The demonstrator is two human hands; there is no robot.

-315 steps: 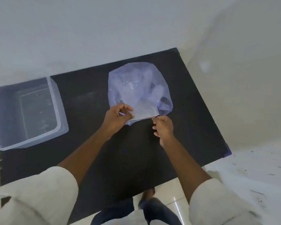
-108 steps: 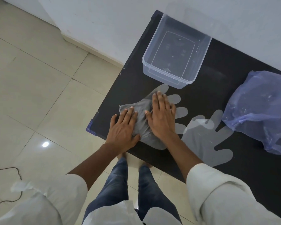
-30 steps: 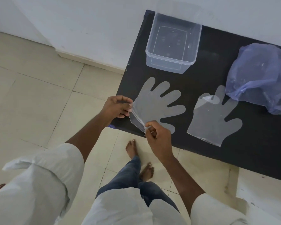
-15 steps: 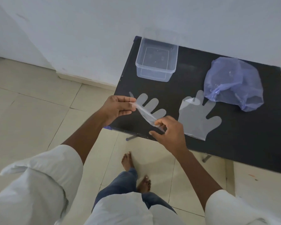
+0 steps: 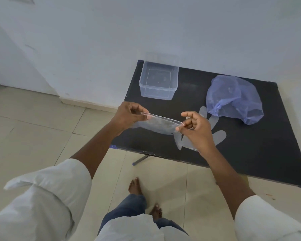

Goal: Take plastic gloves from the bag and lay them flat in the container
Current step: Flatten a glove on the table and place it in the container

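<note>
A clear plastic glove (image 5: 159, 125) hangs in the air over the table's front left part, stretched by its cuff edge between my left hand (image 5: 129, 113) and my right hand (image 5: 195, 126). Both hands pinch that edge. A second clear glove (image 5: 215, 134) lies flat on the black table (image 5: 250, 153), partly hidden behind my right hand. The clear rectangular container (image 5: 158, 83) stands at the table's back left corner with nothing visible inside it. The bluish plastic bag (image 5: 233, 98) lies crumpled at the back right.
The table stands against a white wall. Its left and front edges border a tiled floor, where my bare feet (image 5: 135, 186) stand below the front edge. A metal table leg (image 5: 140, 160) shows under the front edge.
The glove has been lifted off the table and pulled taut between both hands, which moved apart. The camera has drawn back, so the table appears farther away.
</note>
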